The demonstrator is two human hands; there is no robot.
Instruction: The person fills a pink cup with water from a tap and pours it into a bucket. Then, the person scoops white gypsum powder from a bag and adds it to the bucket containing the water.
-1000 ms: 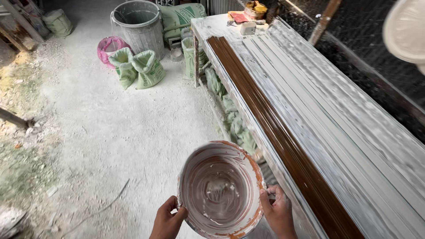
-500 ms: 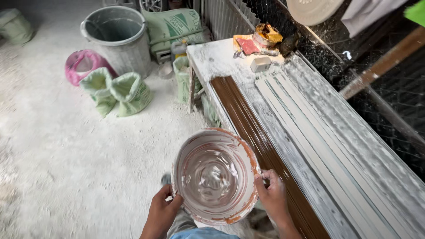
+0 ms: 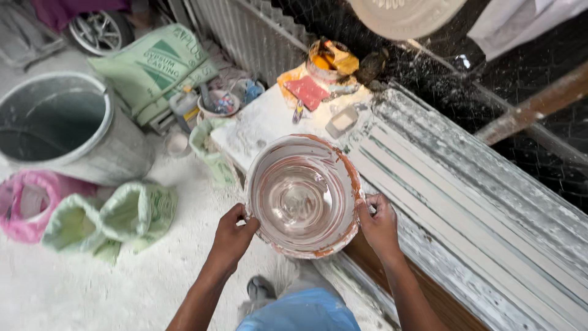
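Observation:
I hold a round bowl (image 3: 301,195) by its rim with both hands, level in front of me. It is orange-brown outside and caked with white plaster inside. My left hand (image 3: 231,236) grips the near-left rim and my right hand (image 3: 378,224) grips the right rim. The bowl hangs over the near-left edge of a long plaster-covered workbench (image 3: 490,202). A brown strip (image 3: 429,294) runs along the bench's near edge, just below my right wrist.
A large grey drum (image 3: 67,132) stands at left, with green sacks (image 3: 122,211), a pink bucket (image 3: 24,205) and a printed green bag (image 3: 159,67) around it. Small tubs, a red cloth (image 3: 306,92) and a white block (image 3: 342,121) sit at the bench's far end. White powder covers the floor.
I have walked forward along the bench with the bowl still in both hands; the drum, sacks and the cluttered bench end are now much closer.

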